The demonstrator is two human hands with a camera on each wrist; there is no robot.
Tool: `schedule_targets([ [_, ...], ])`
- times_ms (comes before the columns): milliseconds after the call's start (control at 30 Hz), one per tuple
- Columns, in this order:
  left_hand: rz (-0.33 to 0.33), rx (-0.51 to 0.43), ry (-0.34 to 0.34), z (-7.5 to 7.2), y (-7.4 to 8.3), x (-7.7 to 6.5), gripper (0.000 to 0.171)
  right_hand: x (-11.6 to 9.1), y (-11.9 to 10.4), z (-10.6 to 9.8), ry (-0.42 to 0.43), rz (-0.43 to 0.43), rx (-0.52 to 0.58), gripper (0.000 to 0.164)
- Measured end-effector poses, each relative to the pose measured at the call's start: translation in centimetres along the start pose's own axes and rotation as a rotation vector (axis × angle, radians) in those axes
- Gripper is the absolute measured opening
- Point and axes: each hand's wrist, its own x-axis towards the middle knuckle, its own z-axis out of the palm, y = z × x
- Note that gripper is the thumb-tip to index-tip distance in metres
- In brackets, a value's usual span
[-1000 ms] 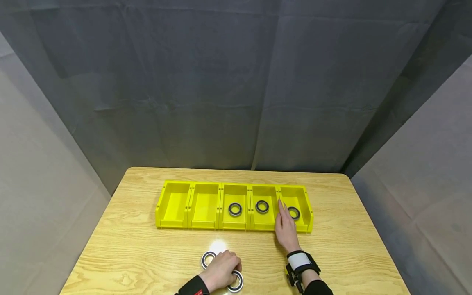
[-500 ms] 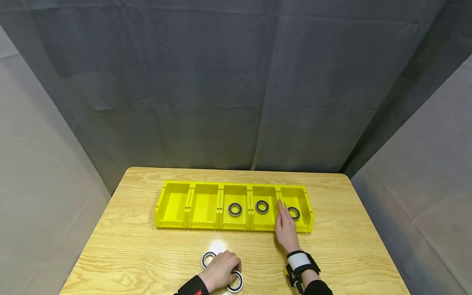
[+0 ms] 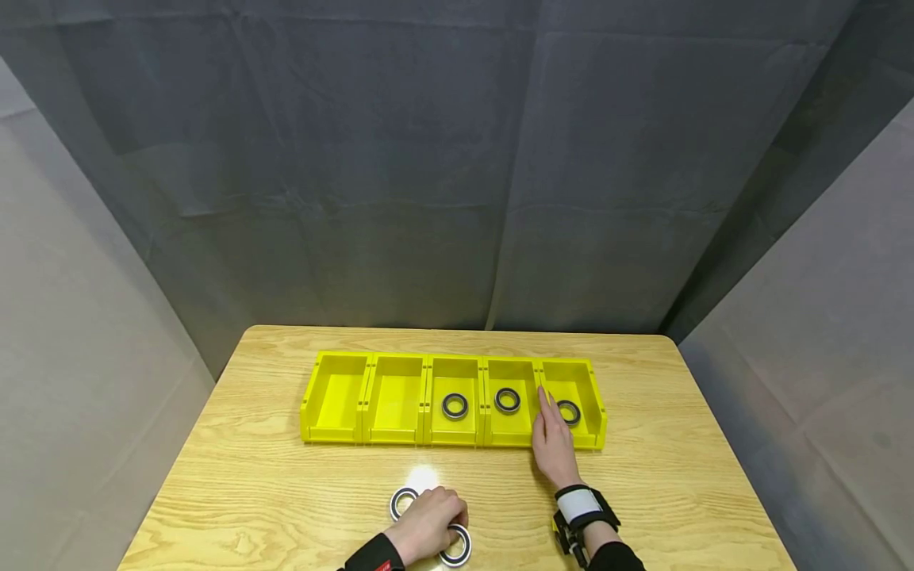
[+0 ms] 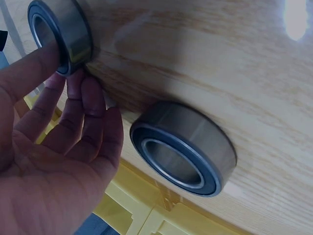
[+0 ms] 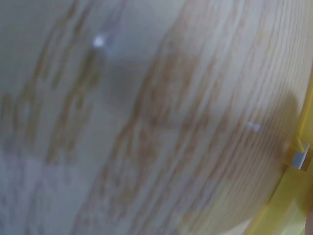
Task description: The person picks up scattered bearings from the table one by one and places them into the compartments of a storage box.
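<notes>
On the near part of the table, my left hand [image 3: 431,523] pinches a ball bearing [image 3: 464,547]. The left wrist view has the thumb in the bore of this bearing [image 4: 73,34] and the fingers against its outside. Another ball bearing [image 4: 193,132] lies close beside the fingertips; in the head view that bearing [image 3: 395,503] is partly behind the hand. My right hand [image 3: 554,444] rests, fingers extended, on the divider between the two rightmost compartments of the yellow bin row [image 3: 396,436]. Only a sliver of the right hand shows in the right wrist view.
Single bearings lie in the middle bin [image 3: 455,418], the fourth bin [image 3: 508,411] and the rightmost bin, where the bearing [image 3: 577,412] is partly covered by the right hand. Grey cloth [image 3: 357,198] hangs behind the wooden table [image 3: 236,476] and at both sides.
</notes>
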Motion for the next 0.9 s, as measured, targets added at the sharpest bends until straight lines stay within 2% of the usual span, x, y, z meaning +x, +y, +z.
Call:
schedule_targets([
  [300,-0.022,-0.007,0.002,0.09,-0.03,0.01,0.017,-0.01,0.07,0.05,-0.002,0.012,0.003,0.051],
  [900,-0.022,-0.043,0.006,-0.04,-0.15,0.07,0.018,-0.04,-0.03,0.10,0.015,0.000,0.000,0.051],
])
